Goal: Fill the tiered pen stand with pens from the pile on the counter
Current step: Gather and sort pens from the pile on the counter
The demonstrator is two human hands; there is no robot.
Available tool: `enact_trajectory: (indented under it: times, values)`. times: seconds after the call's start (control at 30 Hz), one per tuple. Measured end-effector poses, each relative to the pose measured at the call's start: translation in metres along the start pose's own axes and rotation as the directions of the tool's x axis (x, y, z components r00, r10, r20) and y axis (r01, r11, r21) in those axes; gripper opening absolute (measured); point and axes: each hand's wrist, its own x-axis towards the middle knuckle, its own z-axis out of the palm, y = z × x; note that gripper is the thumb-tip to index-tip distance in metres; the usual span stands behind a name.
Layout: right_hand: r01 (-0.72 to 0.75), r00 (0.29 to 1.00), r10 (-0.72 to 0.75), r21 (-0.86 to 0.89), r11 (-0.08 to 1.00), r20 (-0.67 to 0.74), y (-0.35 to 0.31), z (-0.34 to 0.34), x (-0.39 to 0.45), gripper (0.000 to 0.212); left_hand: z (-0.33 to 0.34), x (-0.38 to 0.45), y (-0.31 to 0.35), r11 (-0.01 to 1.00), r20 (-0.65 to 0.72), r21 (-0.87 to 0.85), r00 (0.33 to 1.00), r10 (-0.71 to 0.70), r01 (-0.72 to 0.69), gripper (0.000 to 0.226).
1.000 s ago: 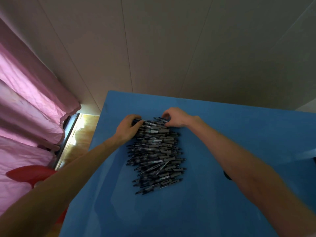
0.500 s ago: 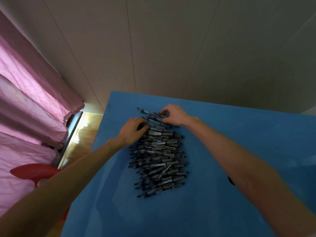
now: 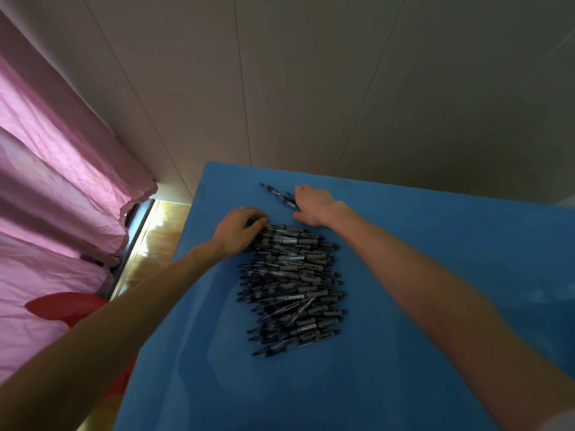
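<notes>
Pens (image 3: 292, 281) — left hand (image 3: 238, 230) grips pile top; right hand (image 3: 312, 203) clutches a few.

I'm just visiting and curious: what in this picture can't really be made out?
- Pen stand: nowhere in the head view, so its fill cannot be judged.
- Right hand: its fingers cover the few pens it grips; their count is unclear.
- Left hand: fingertips sink into the pen pile; any grip is hidden.
- Pen labels: too small to read.
- Red object: partly hidden by the left arm.
</notes>
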Motion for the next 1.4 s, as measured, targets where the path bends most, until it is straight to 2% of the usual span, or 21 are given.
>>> enact_trajectory:
  times: [0.1,0.3,0.47,0.57,0.63,0.83,1.1,1.27,1.4]
  values:
    - [-0.039,0.999,0.039,0.012,0.999,-0.002,0.002,0.007,-0.007,0.045,-0.003,-0.004,-0.002,1.000,-0.030,-0.014,0.999,-0.014,0.014,0.029]
    - [-0.096,0.995,0.096,0.073,0.993,-0.001,0.022,0.017,-0.034,0.037,-0.005,-0.023,0.006,0.999,-0.108,-0.030,0.994,0.009,-0.012,0.028]
    - [-0.148,0.985,0.168,0.280,0.949,-0.050,0.040,0.035,-0.075,0.021,-0.002,-0.050,0.019,0.997,-0.186,0.025,0.979,0.079,-0.076,0.025]
    - [-0.191,0.966,0.243,0.389,0.901,-0.089,0.047,0.053,-0.103,0.016,0.006,-0.071,0.031,0.980,-0.205,0.093,0.960,0.191,-0.175,0.023]
    - [-0.206,0.953,0.281,0.430,0.879,-0.117,0.049,0.061,-0.118,0.017,0.012,-0.083,0.035,0.967,-0.179,0.135,0.955,0.238,-0.215,0.024]
    - [-0.226,0.944,0.313,0.495,0.839,-0.099,0.055,0.074,-0.146,0.029,0.021,-0.103,0.037,0.947,-0.077,0.243,0.969,0.233,-0.209,0.037]
    - [-0.202,0.942,0.321,0.604,0.771,-0.094,0.060,0.079,-0.169,0.029,0.011,-0.101,0.042,0.907,-0.014,0.346,0.966,0.259,-0.238,0.040]
    - [-0.191,0.938,0.333,0.668,0.719,-0.090,0.065,0.081,-0.172,0.028,0.008,-0.096,0.048,0.940,0.012,0.297,0.985,0.172,-0.168,0.041]
    - [-0.171,0.935,0.340,0.714,0.679,-0.100,0.066,0.081,-0.170,0.027,0.005,-0.092,0.050,0.965,0.016,0.222,0.990,0.137,-0.137,0.031]
